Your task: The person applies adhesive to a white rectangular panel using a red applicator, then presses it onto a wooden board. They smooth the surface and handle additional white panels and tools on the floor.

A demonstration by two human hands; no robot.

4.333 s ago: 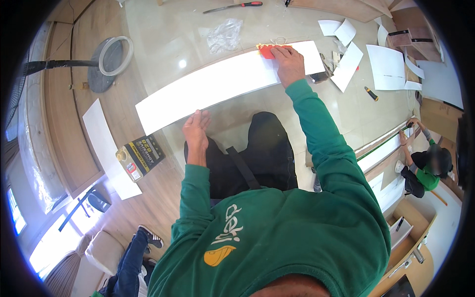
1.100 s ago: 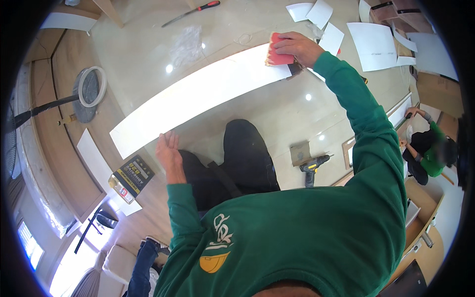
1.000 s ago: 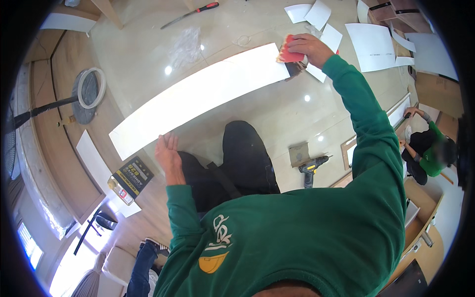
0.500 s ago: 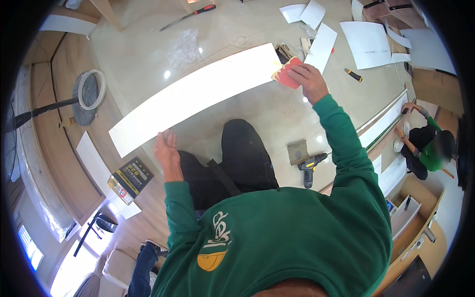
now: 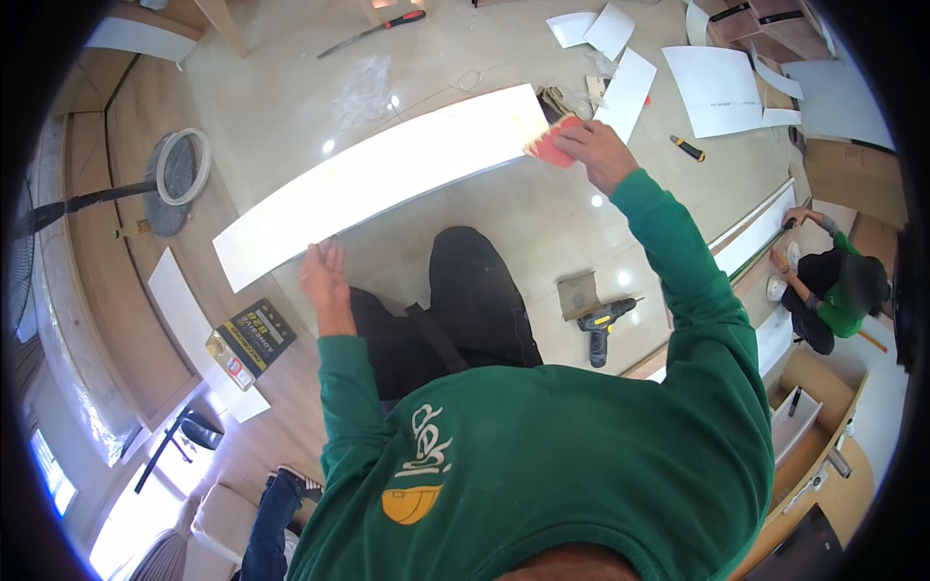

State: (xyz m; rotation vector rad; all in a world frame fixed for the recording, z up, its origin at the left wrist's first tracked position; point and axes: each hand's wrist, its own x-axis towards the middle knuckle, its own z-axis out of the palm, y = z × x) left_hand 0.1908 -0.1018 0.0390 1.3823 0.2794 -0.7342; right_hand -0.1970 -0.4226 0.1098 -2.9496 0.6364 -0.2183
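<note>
A long white strip [image 5: 387, 172] lies in front of my knees, its surface bright with glare. My right hand [image 5: 603, 155] is closed on a red flat spreader [image 5: 554, 143], whose edge carries ragged yellowish residue. That edge meets the right end of the strip. At the strip's near edge, toward its left end, is my left hand [image 5: 326, 279]. Its fingers are stretched out and slightly apart, with the tips touching the edge; nothing shows in the palm.
A cordless drill [image 5: 603, 329] lies right of my knees, beside a grey square plate [image 5: 578, 294]. Left stands a black-and-yellow can [image 5: 254, 334]. A utility knife [image 5: 688, 148], a red-handled file [image 5: 373, 34] and white offcuts [image 5: 712, 87] lie beyond. A co-worker [image 5: 838, 281] crouches at right.
My right hand has shifted slightly left with the spreader, which now overlaps the strip's end more. My left hand has edged up a little against the strip. The view has moved slightly.
</note>
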